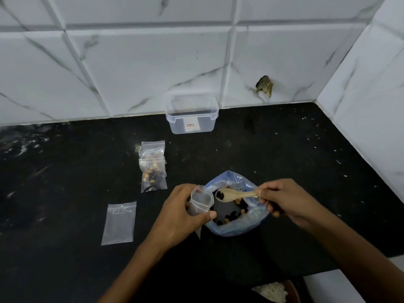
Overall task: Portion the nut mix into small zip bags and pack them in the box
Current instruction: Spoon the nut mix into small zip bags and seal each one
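My left hand (181,212) grips a small clear zip bag (200,201) with its mouth open, just left of the big blue bag of nut mix (235,226). My right hand (286,201) pinches the handle of a wooden spoon (234,194). The spoon's bowl carries a few dark nuts and hovers over the blue bag, right beside the small bag's mouth. Filled small zip bags (153,169) lie stacked to the upper left. An empty flat zip bag (119,223) lies at the left. The clear plastic box (191,114) stands open against the wall.
All of it sits on a black stone counter (306,149) with white flecks. White marble tile walls close the back and right side; one tile has a chipped hole (265,85). The counter's front edge runs at lower right, with a brown dish (282,291) below it.
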